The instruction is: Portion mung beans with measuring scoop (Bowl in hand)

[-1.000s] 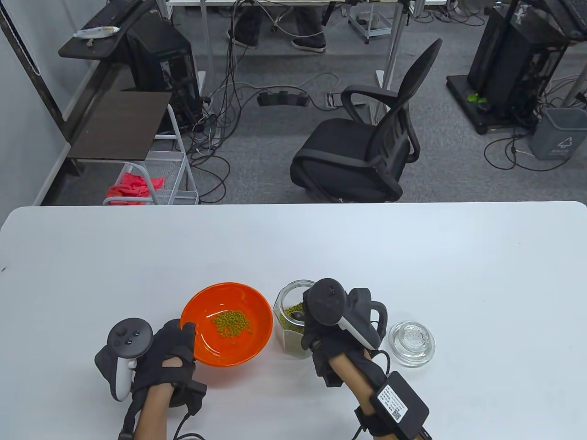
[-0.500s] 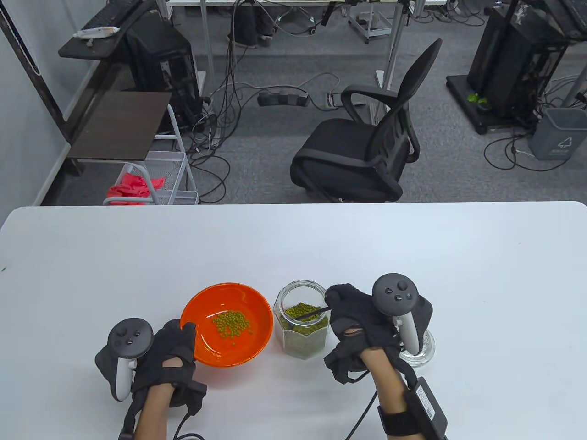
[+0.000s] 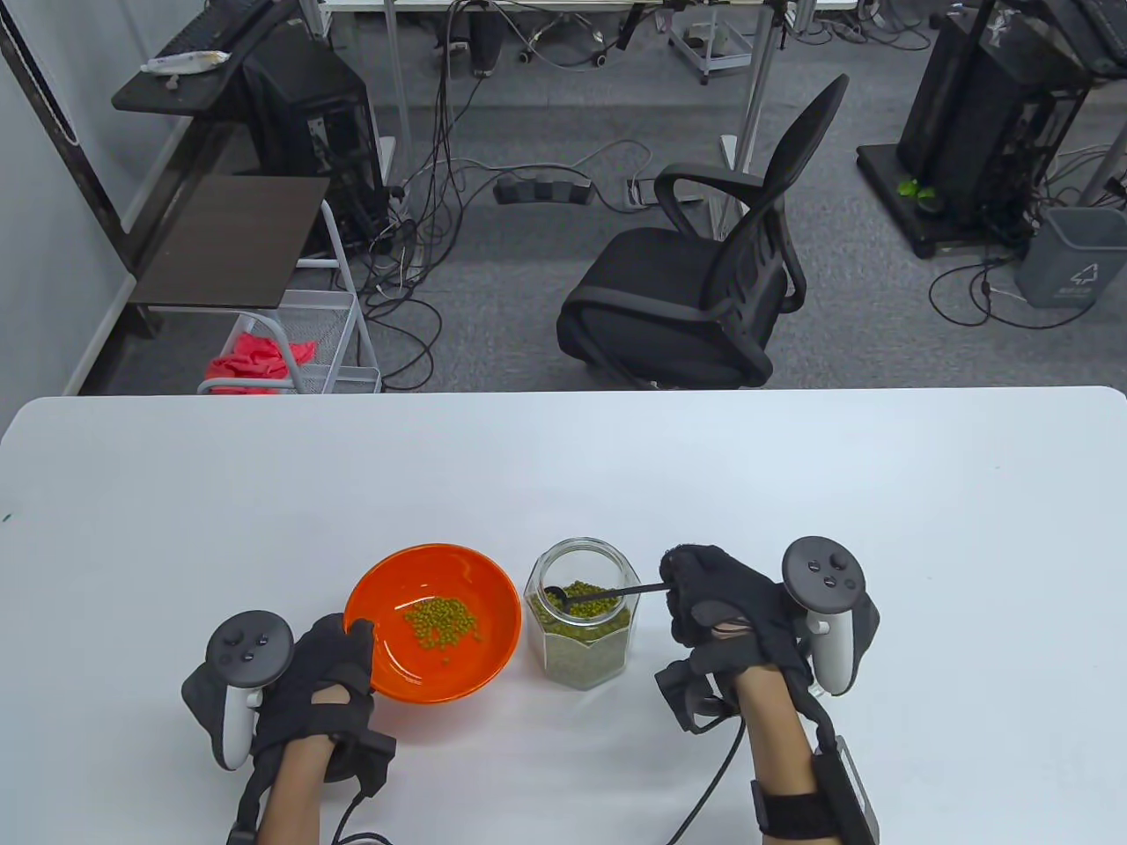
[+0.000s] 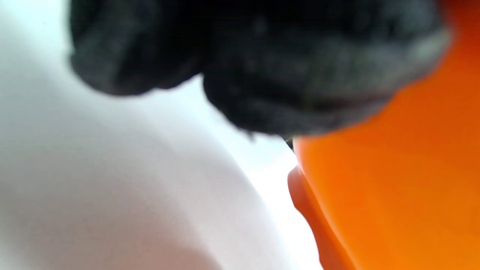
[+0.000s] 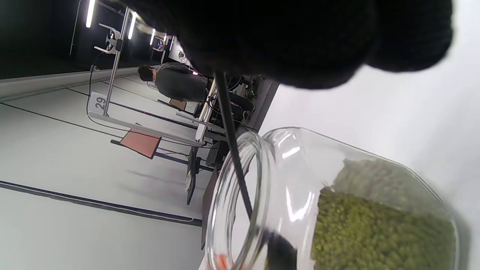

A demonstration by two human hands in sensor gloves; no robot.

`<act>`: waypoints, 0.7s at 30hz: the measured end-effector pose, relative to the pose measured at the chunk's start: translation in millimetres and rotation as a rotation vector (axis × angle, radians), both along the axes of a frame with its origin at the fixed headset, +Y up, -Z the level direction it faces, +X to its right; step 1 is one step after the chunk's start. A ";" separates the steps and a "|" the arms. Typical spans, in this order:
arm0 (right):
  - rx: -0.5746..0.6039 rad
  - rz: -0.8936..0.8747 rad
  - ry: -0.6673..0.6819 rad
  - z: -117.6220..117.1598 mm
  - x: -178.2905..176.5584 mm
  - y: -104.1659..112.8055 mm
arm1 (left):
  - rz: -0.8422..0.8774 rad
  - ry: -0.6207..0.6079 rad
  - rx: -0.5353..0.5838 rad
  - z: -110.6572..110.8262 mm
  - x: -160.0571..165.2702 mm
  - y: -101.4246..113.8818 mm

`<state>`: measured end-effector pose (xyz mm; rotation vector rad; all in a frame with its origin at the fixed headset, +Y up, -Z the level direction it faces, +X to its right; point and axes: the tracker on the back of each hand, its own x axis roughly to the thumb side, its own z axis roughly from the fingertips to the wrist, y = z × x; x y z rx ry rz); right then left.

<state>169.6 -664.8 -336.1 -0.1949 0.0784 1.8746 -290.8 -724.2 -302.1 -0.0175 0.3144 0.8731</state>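
An orange bowl [image 3: 480, 638] with a small heap of mung beans [image 3: 442, 620] sits on the white table. My left hand [image 3: 339, 656] grips its near-left rim, thumb over the edge; the left wrist view shows the bowl's orange wall [image 4: 393, 195] under my gloved fingers [image 4: 300, 75]. An open glass jar [image 3: 578, 627] of mung beans stands right of the bowl. My right hand [image 3: 696, 590] pinches the thin black handle of a measuring scoop [image 3: 590, 597], whose head lies in the jar mouth. The right wrist view shows the scoop handle [image 5: 232, 142] passing into the jar [image 5: 337, 202].
The table's far edge [image 3: 563, 392] lies beyond the jar, with a black office chair [image 3: 704, 273] behind it on the floor. The glass lid seen earlier is hidden behind my right hand and its tracker [image 3: 825, 576].
My right hand swung from over the jar out to its right, and the scoop now lies nearly level with its head at the jar's left. The left hand and bowl stayed put.
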 end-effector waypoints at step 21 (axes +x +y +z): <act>0.013 -0.127 -0.056 11.0 35.8 10.4 | 0.001 -0.007 0.004 0.0 1.1 0.4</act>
